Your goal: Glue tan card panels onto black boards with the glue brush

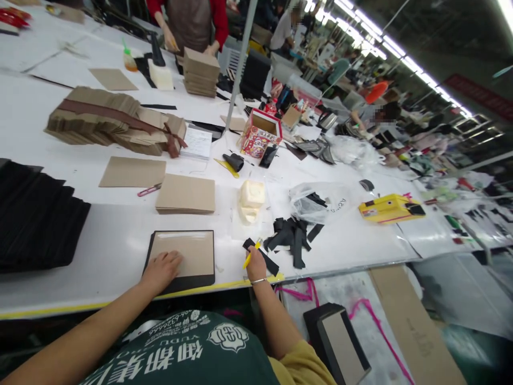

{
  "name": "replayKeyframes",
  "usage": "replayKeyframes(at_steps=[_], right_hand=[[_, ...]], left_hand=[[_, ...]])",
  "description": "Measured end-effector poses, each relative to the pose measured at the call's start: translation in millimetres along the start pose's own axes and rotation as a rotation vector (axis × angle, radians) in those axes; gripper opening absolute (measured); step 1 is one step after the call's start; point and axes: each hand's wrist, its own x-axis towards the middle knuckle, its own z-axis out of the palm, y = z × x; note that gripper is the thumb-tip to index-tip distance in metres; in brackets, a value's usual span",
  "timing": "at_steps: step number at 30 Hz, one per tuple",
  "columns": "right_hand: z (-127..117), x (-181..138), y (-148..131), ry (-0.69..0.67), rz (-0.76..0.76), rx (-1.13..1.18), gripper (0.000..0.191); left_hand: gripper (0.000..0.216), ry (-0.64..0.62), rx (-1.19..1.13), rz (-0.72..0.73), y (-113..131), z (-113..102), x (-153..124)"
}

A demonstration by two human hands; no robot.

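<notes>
My left hand (163, 271) lies with its fingers out flat on a tan cardboard sheet (196, 254), pressing on its left part. That sheet rests on a slightly larger black panel (188, 282) whose dark border shows around it. My right hand (255, 266) is closed round a thin yellow tool (247, 261); its working tip is too small to make out. A black strip (270, 264) lies at the right hand, partly hidden by it. Beyond that hand stands a cream-coloured, lumpy container (251, 200). A pile of black strips (294, 238) lies to its right.
A tall black stack (36, 219) stands at left. Cardboard sheets (185, 193), pink-handled snips (149, 190) and a tied cardboard bundle (108, 120) lie beyond. A plastic bag (316, 200) and yellow box (390, 208) sit rightward. A metal pole (241, 64) rises near a co-worker (188, 27).
</notes>
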Motion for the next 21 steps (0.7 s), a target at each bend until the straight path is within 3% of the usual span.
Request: replayKeyframes(at_steps=[3, 6, 12, 21], right_hand=[[17.2, -4.3, 27.8, 0.009, -0.038, -0.176, 0.022], [30.0, -5.5, 36.3, 0.004, -0.037, -0.23, 0.022], [34.0, 5.5, 27.2, 0.047, -0.042, -0.223, 0.023], [30.0, 25.9, 16.2, -0.073, -0.091, -0.279, 0.022]], left_hand=[[0.037, 0.005, 0.014, -0.008, 1.8, 1.1, 1.1], [0.037, 0.014, 0.031, -0.006, 2.5, 3.0, 2.1], [0.039, 0.001, 0.021, -0.02, 4.4, 4.8, 2.6], [0.037, -0.002, 0.004, -0.03, 6.1, 3.8, 3.9]])
